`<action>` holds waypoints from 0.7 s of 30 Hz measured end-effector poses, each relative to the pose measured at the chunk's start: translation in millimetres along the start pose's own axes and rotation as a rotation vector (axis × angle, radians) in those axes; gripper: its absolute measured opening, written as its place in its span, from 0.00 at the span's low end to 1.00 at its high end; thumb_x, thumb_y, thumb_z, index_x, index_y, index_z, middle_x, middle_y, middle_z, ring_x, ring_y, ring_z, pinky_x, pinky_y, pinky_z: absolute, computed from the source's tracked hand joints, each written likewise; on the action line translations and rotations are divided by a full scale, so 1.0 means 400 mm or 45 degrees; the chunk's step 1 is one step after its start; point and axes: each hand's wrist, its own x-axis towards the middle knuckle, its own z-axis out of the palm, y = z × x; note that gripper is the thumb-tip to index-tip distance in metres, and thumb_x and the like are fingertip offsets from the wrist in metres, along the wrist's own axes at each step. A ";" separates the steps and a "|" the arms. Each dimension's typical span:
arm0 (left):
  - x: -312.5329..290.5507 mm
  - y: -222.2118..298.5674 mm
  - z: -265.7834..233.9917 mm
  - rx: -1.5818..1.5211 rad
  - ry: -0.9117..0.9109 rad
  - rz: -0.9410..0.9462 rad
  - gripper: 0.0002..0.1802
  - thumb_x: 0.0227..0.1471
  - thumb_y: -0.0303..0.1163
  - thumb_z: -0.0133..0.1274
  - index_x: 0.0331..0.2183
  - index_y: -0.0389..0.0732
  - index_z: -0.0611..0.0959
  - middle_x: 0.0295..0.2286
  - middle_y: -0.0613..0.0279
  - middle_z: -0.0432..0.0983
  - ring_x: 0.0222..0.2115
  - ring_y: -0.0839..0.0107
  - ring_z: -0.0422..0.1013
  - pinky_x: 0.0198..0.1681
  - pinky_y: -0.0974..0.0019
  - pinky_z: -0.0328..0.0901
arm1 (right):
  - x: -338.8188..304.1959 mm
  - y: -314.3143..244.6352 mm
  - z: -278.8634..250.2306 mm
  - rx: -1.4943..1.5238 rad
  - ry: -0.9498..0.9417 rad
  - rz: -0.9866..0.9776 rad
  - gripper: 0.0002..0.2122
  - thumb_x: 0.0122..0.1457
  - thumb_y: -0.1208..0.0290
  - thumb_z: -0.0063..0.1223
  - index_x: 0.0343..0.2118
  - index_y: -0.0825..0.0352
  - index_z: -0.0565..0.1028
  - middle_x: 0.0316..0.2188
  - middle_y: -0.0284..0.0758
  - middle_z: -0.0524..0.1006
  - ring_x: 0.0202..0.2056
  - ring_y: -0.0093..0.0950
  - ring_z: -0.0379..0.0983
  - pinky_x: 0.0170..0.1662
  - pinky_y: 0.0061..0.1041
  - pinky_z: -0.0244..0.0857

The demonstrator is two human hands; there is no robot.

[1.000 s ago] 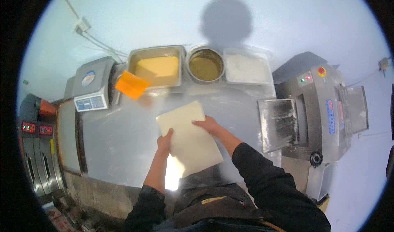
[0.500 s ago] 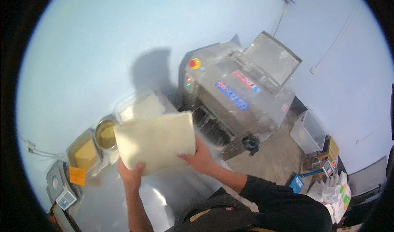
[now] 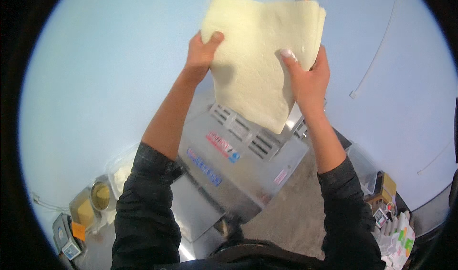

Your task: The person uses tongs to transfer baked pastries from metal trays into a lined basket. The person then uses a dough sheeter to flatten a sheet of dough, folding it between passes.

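Note:
A folded, pale yellow dough sheet (image 3: 257, 55) is raised in front of the wall, above a metal dough-rolling machine (image 3: 238, 169). My left hand (image 3: 202, 52) grips its left edge, thumb on the near face and fingers behind. On the right edge, where several layers show, my right hand (image 3: 309, 76) holds it the same way; the thumb has white flour on it. The dough's lower edge hangs in front of the machine's slotted cover (image 3: 243, 131). What lies behind the dough on the machine is hidden.
A metal table (image 3: 195, 208) stands before the machine. At the left are a round metal bowl (image 3: 100, 196), a tub of yellow powder (image 3: 83, 213), a scale (image 3: 64, 236) and a clear bin (image 3: 125, 172) with white contents. A clear plastic bin (image 3: 363, 167) stands at the right.
Both hands have lifted the dough up and to the right, from above the table to above the machine. The view has shifted; the machine now sits lower in it.

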 end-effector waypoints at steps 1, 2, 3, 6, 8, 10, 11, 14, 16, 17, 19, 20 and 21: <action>0.035 -0.043 0.041 0.045 -0.032 -0.030 0.33 0.60 0.48 0.60 0.54 0.31 0.76 0.42 0.48 0.80 0.40 0.62 0.78 0.45 0.58 0.74 | 0.018 0.058 -0.005 0.024 0.030 0.039 0.21 0.56 0.67 0.71 0.46 0.71 0.72 0.39 0.41 0.80 0.39 0.29 0.79 0.43 0.29 0.73; 0.057 -0.084 0.067 0.099 -0.050 -0.094 0.32 0.60 0.47 0.60 0.54 0.31 0.76 0.42 0.48 0.81 0.40 0.62 0.78 0.45 0.57 0.74 | 0.019 0.110 -0.011 -0.016 0.051 0.058 0.21 0.56 0.66 0.71 0.46 0.71 0.72 0.39 0.41 0.80 0.39 0.29 0.79 0.43 0.30 0.73; 0.088 -0.135 0.093 0.150 -0.063 -0.135 0.32 0.60 0.46 0.60 0.55 0.31 0.75 0.41 0.48 0.81 0.40 0.61 0.78 0.45 0.57 0.74 | 0.024 0.172 -0.017 -0.038 0.072 0.090 0.21 0.56 0.66 0.70 0.46 0.71 0.72 0.39 0.42 0.80 0.40 0.30 0.79 0.44 0.31 0.73; 0.130 -0.307 0.161 0.356 -0.203 -0.228 0.32 0.59 0.46 0.61 0.53 0.30 0.77 0.40 0.49 0.82 0.40 0.62 0.79 0.45 0.57 0.74 | 0.002 0.353 -0.018 -0.129 0.157 0.175 0.21 0.58 0.66 0.68 0.47 0.72 0.71 0.40 0.42 0.80 0.40 0.31 0.79 0.45 0.33 0.72; 0.124 -0.422 0.187 0.359 -0.293 -0.233 0.31 0.58 0.47 0.62 0.52 0.30 0.79 0.41 0.49 0.82 0.40 0.62 0.79 0.45 0.57 0.73 | -0.039 0.459 -0.017 -0.162 0.205 0.262 0.20 0.59 0.66 0.67 0.47 0.72 0.71 0.41 0.44 0.80 0.40 0.33 0.79 0.46 0.34 0.72; 0.130 -0.522 0.210 0.365 -0.379 -0.300 0.31 0.58 0.48 0.62 0.50 0.30 0.81 0.42 0.48 0.82 0.39 0.62 0.80 0.46 0.57 0.73 | -0.066 0.544 -0.009 -0.116 0.248 0.363 0.20 0.60 0.66 0.66 0.48 0.72 0.71 0.42 0.46 0.80 0.41 0.34 0.79 0.47 0.35 0.72; 0.126 -0.570 0.222 0.364 -0.426 -0.357 0.31 0.57 0.49 0.62 0.49 0.30 0.81 0.42 0.48 0.82 0.39 0.62 0.80 0.46 0.57 0.73 | -0.080 0.577 -0.010 -0.188 0.230 0.409 0.20 0.60 0.66 0.66 0.48 0.73 0.71 0.43 0.47 0.80 0.42 0.35 0.79 0.48 0.35 0.71; 0.114 -0.698 0.239 0.493 -0.512 -0.395 0.33 0.58 0.49 0.62 0.51 0.29 0.79 0.41 0.46 0.82 0.38 0.59 0.80 0.46 0.56 0.73 | -0.118 0.648 -0.019 -0.326 0.175 0.523 0.21 0.60 0.65 0.66 0.48 0.74 0.71 0.43 0.50 0.79 0.43 0.39 0.78 0.49 0.36 0.71; 0.082 -0.765 0.230 0.441 -0.527 -0.500 0.36 0.58 0.49 0.62 0.55 0.29 0.75 0.42 0.45 0.81 0.39 0.58 0.80 0.47 0.55 0.72 | -0.159 0.672 -0.025 -0.384 0.148 0.582 0.22 0.60 0.65 0.66 0.48 0.75 0.70 0.43 0.52 0.79 0.44 0.41 0.78 0.50 0.37 0.70; 0.078 -0.790 0.224 0.447 -0.554 -0.432 0.37 0.58 0.48 0.62 0.57 0.29 0.73 0.44 0.43 0.80 0.42 0.56 0.79 0.49 0.55 0.72 | -0.171 0.684 -0.025 -0.414 0.144 0.620 0.23 0.60 0.65 0.67 0.50 0.75 0.69 0.44 0.52 0.78 0.45 0.42 0.78 0.52 0.37 0.69; 0.057 -0.815 0.202 0.510 -0.598 -0.399 0.40 0.57 0.48 0.61 0.60 0.30 0.69 0.48 0.40 0.78 0.46 0.54 0.77 0.52 0.54 0.70 | -0.205 0.693 -0.026 -0.423 0.126 0.648 0.26 0.59 0.65 0.67 0.53 0.75 0.67 0.46 0.53 0.77 0.48 0.44 0.77 0.55 0.37 0.68; 0.046 -0.816 0.190 0.514 -0.645 -0.363 0.41 0.57 0.47 0.61 0.61 0.29 0.68 0.50 0.39 0.76 0.48 0.53 0.75 0.54 0.53 0.69 | -0.222 0.693 -0.026 -0.456 0.133 0.667 0.29 0.59 0.66 0.67 0.56 0.75 0.65 0.48 0.54 0.75 0.51 0.45 0.74 0.56 0.37 0.66; 0.035 -0.808 0.175 0.536 -0.689 -0.356 0.42 0.56 0.47 0.61 0.61 0.29 0.67 0.52 0.38 0.74 0.51 0.52 0.74 0.56 0.53 0.67 | -0.238 0.689 -0.025 -0.463 0.133 0.631 0.31 0.58 0.67 0.67 0.59 0.75 0.62 0.51 0.54 0.73 0.54 0.45 0.72 0.58 0.38 0.65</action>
